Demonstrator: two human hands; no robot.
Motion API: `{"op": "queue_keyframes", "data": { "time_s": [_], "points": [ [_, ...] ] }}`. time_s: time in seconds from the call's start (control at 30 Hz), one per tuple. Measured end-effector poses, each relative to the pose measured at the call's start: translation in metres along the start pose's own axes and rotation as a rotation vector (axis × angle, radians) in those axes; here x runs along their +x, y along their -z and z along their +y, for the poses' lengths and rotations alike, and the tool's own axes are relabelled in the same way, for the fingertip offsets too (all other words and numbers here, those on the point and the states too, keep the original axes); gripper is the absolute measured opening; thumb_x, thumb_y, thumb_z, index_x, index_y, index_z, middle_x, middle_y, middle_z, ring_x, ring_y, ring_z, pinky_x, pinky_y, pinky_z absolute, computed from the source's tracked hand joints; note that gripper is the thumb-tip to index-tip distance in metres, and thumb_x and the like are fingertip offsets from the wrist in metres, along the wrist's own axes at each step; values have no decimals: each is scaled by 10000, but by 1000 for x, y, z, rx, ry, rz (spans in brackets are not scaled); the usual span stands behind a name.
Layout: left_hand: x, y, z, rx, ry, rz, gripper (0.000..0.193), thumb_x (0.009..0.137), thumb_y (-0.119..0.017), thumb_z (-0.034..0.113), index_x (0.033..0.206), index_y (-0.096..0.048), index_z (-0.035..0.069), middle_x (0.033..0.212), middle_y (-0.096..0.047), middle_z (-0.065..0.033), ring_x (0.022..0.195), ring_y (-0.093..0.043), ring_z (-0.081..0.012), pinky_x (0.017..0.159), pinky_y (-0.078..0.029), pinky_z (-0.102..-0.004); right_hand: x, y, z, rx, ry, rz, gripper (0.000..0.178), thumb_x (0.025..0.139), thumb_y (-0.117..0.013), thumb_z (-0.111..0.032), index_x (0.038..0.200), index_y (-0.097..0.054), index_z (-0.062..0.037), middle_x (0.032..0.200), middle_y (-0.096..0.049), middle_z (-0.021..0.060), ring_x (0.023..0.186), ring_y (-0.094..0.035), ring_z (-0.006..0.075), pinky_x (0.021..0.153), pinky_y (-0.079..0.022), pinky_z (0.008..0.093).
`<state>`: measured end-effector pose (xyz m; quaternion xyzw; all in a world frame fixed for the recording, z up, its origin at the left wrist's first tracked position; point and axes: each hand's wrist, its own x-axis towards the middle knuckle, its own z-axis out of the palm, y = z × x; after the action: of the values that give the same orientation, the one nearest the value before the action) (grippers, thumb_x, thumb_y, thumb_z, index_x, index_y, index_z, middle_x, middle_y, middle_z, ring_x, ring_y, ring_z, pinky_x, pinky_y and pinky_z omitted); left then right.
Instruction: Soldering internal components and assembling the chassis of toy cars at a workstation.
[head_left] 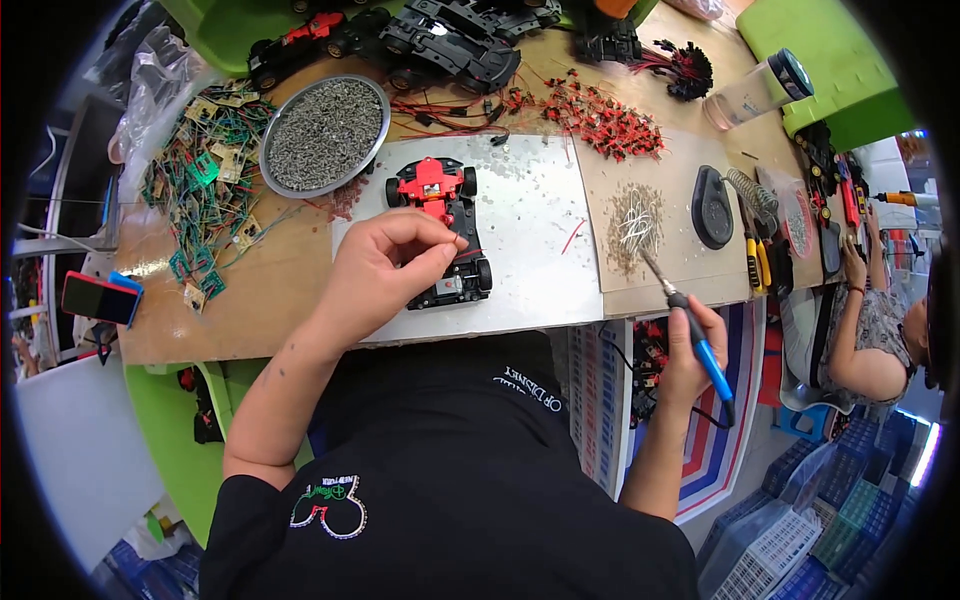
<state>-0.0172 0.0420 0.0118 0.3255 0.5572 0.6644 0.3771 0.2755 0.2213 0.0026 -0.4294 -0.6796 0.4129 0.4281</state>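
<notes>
My left hand (385, 265) is closed in a pinch above a toy car chassis (465, 215), black with a red piece at its far end. A thin red wire (470, 253) shows at the fingertips, which seem to grip it; the fingers partly cover the car. On the right, my right hand (690, 345) is wrapped round the blue handle of a soldering iron (712, 362). The iron's metal tip points up and left, at the near edge of some pale wire strands (637, 228) lying among brown bits on a board.
Left stand a round metal dish (384, 135) of small screws and a heap of circuit boards (205, 170). Red parts with wires (605, 120) and more chassis (450, 45) lie at the back. A black stand (712, 210), pliers (757, 265) and another person (870, 330) are right.
</notes>
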Motion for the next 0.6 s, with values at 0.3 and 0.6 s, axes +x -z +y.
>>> {"op": "queue_keyframes", "data": {
  "time_s": [0.3, 0.6],
  "points": [
    [-8, -3, -3, 744, -55, 87, 97, 761, -730, 127, 841, -737, 73, 770, -685, -43, 809, -571, -207, 787, -430, -353, -4, -4, 19, -38, 18, -62, 262, 837, -752, -17, 1082, -665, 14, 1002, -673, 73, 880, -621, 117, 811, -500, 242],
    [-20, -10, 3, 927, -217, 198, 50, 751, -737, 120, 787, -710, 99, 868, -649, -24, 887, -562, -227, 804, -407, -359, -4, -10, 17, -72, 63, -23, 221, 851, -723, -13, 1058, -659, 29, 1008, -672, 90, 899, -629, 137, 827, -500, 256]
  ]
}}
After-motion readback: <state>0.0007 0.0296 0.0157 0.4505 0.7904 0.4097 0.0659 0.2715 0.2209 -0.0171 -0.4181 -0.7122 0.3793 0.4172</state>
